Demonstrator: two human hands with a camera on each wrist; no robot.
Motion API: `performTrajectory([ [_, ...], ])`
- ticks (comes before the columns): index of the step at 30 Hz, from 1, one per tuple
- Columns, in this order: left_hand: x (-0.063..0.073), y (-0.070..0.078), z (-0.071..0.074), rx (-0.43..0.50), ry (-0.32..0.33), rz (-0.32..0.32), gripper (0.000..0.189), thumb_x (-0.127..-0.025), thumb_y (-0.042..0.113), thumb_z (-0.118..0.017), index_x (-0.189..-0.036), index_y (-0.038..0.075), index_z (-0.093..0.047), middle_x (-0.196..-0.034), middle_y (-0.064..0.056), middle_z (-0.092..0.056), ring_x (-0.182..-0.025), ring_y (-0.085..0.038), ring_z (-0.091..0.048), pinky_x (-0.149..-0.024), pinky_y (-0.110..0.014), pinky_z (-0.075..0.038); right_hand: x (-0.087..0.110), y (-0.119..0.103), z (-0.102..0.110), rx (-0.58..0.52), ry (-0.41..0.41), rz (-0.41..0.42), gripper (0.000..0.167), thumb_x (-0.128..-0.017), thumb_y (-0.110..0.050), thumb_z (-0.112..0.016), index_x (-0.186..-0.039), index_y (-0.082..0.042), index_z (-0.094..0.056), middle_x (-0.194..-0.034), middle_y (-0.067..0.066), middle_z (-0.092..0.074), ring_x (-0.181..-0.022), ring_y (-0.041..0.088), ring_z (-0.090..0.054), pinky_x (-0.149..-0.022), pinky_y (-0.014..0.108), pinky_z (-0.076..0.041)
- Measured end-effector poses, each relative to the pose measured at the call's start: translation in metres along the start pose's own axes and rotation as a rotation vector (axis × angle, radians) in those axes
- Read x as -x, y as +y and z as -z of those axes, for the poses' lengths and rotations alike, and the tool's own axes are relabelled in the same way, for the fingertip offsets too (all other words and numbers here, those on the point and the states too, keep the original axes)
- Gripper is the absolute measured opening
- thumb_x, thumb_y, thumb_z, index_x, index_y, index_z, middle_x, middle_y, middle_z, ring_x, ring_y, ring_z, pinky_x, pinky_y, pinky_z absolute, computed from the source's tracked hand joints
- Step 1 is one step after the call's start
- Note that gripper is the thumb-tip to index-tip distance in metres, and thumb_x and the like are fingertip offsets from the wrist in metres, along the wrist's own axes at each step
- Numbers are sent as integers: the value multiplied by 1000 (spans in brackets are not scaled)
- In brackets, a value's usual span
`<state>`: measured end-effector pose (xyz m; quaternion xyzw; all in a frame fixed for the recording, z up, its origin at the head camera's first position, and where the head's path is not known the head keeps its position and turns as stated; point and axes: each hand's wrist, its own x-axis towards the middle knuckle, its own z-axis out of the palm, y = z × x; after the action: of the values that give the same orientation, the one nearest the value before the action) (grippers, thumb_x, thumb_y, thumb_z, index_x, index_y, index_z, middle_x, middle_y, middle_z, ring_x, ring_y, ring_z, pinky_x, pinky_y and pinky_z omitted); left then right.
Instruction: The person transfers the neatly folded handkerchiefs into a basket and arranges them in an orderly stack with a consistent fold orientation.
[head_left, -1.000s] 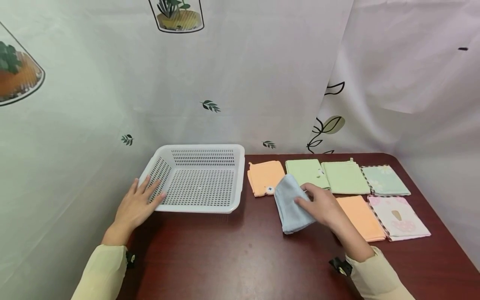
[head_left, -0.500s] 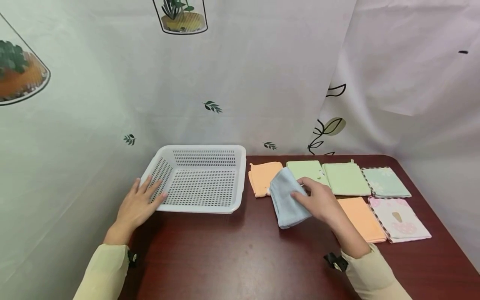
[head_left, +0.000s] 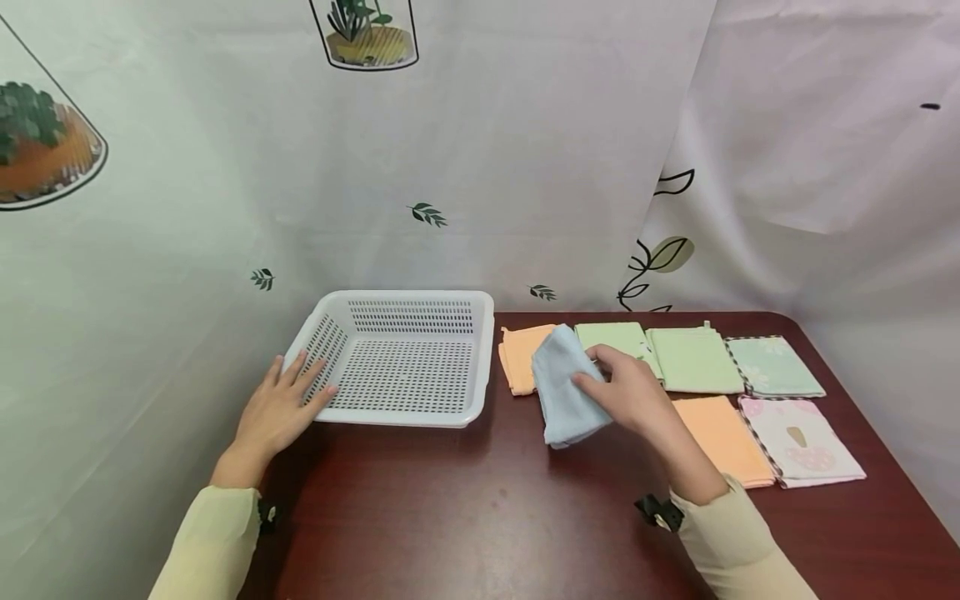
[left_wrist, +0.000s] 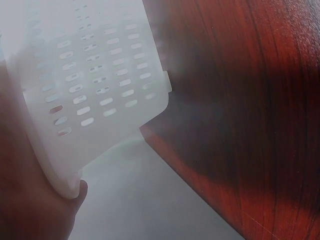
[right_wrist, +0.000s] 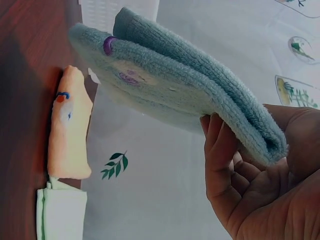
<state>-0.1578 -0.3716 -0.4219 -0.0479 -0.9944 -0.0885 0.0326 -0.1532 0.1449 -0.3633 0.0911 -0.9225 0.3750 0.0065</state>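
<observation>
A folded light-blue towel (head_left: 564,390) is pinched between the thumb and fingers of my right hand (head_left: 626,385), lifted above the table. In the right wrist view the folded blue towel (right_wrist: 170,80) shows its layered edge and a purple mark, with my fingertips under it. My left hand (head_left: 277,408) rests with spread fingers on the near left corner of a white plastic basket (head_left: 480,358). From the left wrist the basket's slotted wall (left_wrist: 100,75) is visible, with part of that hand along its rim. Nothing lies inside the basket.
Behind the blue towel lies a folded orange towel (head_left: 517,354). Two green towels (head_left: 693,358), a mint towel (head_left: 776,367), another orange towel (head_left: 723,437) and a white-and-pink towel (head_left: 802,442) lie to the right on the dark red table (head_left: 450,517). Printed curtains hang behind.
My right hand has carried the blue towel left and slightly away from me, over part of the rear orange towel. My left hand stays at the basket's corner.
</observation>
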Motion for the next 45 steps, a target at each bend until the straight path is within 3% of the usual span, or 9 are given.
performTrajectory([
  [8, 1, -1, 0, -3, 2, 5, 75, -103, 60, -42, -157, 8, -36, -165, -26, -20, -150, -55, -7, -115, -73, -15, -6, -9, 0, -8, -1, -12, 26, -96, -27, -69, -114, -10, -65, -101, 12, -72, -80, 20, -67, -67, 33, -51],
  [22, 0, 1, 1, 0, 10, -1, 76, -103, 61, -41, -157, 8, -36, -164, -26, -21, -150, -55, -7, -116, -71, -14, -15, -20, 4, -43, 9, 14, 26, -95, -26, -69, -113, -7, -65, -101, 14, -74, -78, 19, -68, -67, 33, -52],
  [45, 0, 0, -2, -2, 16, -4, 74, -103, 58, -43, -157, 8, -36, -165, -26, -20, -150, -54, -7, -116, -70, -13, -28, -36, 9, -92, -1, -27, 32, -96, -28, -68, -119, -7, -64, -109, 18, -73, -78, 22, -70, -64, 32, -54],
])
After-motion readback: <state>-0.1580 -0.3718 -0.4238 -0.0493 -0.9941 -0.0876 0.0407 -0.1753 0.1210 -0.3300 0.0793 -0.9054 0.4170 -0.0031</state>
